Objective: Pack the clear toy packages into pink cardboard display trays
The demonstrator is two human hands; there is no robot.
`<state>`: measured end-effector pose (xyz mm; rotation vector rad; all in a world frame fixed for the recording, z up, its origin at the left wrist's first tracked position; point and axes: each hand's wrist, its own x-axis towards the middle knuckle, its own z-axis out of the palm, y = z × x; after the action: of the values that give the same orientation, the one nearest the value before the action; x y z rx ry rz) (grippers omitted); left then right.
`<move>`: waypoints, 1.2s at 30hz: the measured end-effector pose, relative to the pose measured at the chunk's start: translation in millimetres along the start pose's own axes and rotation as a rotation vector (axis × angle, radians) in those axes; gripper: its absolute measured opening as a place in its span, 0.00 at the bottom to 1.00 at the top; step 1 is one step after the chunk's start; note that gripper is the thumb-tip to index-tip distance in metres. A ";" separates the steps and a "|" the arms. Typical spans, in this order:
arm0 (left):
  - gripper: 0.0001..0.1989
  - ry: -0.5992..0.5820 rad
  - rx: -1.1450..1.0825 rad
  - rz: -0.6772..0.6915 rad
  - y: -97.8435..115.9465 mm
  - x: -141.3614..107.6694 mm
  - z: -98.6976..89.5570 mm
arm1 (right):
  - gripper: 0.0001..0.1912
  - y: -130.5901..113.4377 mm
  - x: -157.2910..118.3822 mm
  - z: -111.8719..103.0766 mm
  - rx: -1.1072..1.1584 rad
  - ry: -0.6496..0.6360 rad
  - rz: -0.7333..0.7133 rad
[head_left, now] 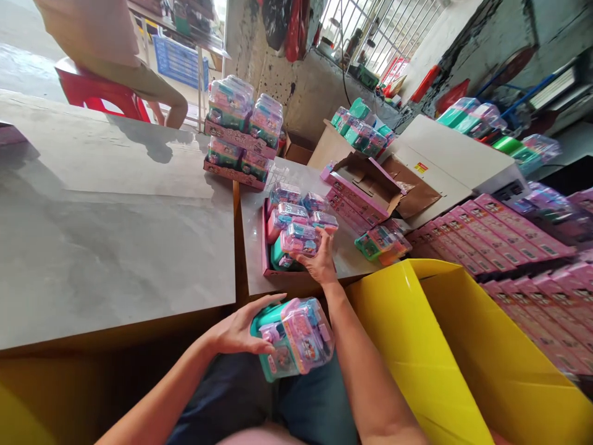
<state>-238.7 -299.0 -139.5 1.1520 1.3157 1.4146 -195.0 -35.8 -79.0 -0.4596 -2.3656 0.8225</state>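
My left hand (243,327) grips a clear plastic case with a teal edge (296,337), its fingers at the case's left end. Pink and purple small items show through the plastic, and the case is tilted above my lap. Farther forward, my right hand (319,262) has its fingers closed round a similar clear case (299,238) at the near end of a pink display tray (265,247). Several like cases (290,213) stand in that tray. Whether the right hand's case rests fully on the tray bottom is hidden.
Stacked trays of cases (241,133) stand on the grey table (139,247). An open pink carton (361,185) and more cases lie to the right. A yellow bin (417,334) is beside my right arm, near rows of pink boxes (491,228). A person (111,49) sits on a red stool (88,93).
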 end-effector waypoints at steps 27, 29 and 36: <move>0.42 0.303 0.163 0.223 36.6 59.1 56.1 | 0.44 0.7 -141.6 -50.3 0.835 0.052 0.327; 0.34 0.297 0.386 0.350 50.3 61.7 41.9 | 0.39 11.1 -133.0 -57.3 0.899 0.119 0.305; 0.20 0.492 1.251 0.438 112.5 119.8 -23.7 | 0.33 46.7 -58.4 -57.2 0.955 0.188 0.197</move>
<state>-286.2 -194.6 -19.4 2.0424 2.5885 1.1297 -108.4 -3.7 -97.1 -0.3282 -1.5184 1.7565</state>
